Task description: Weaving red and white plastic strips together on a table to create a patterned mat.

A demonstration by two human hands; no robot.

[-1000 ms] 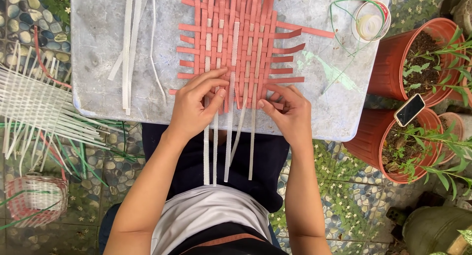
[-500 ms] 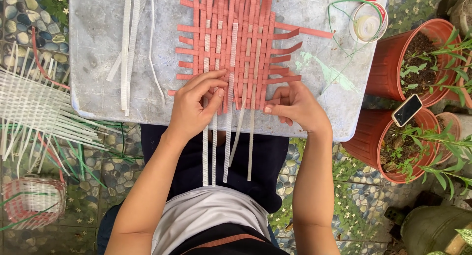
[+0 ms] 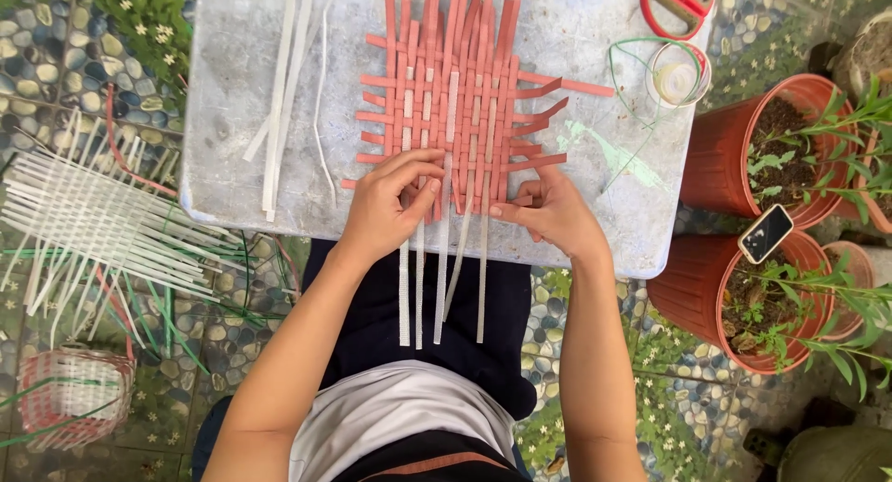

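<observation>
On the ground at far left lie a loose white strip lattice (image 3: 102, 226) and, nearer the lower corner, a small red-and-white woven basket (image 3: 65, 403). On the grey tabletop (image 3: 232, 92), spare white strips (image 3: 283, 82) lie along its left part. At the middle, reaching the near edge, sits the red and white woven mat (image 3: 455, 101), its white ends hanging off over the lap. The left hand (image 3: 386, 208) presses flat on the mat's near edge, fingers curled over the strips, gripping nothing I can make out. The right hand (image 3: 548, 212) pinches a red cross strip at the mat's near right corner. This looks like a row being tightened; the next move likely calls for pushing that strip snug while the other hand holds the uprights. Near the far right corner lie red scissors (image 3: 674, 3) and a clear tape roll (image 3: 678, 73). Right of the table, a dark phone (image 3: 765, 233) rests on a terracotta pot (image 3: 688, 296). No labels can be made out.
</observation>
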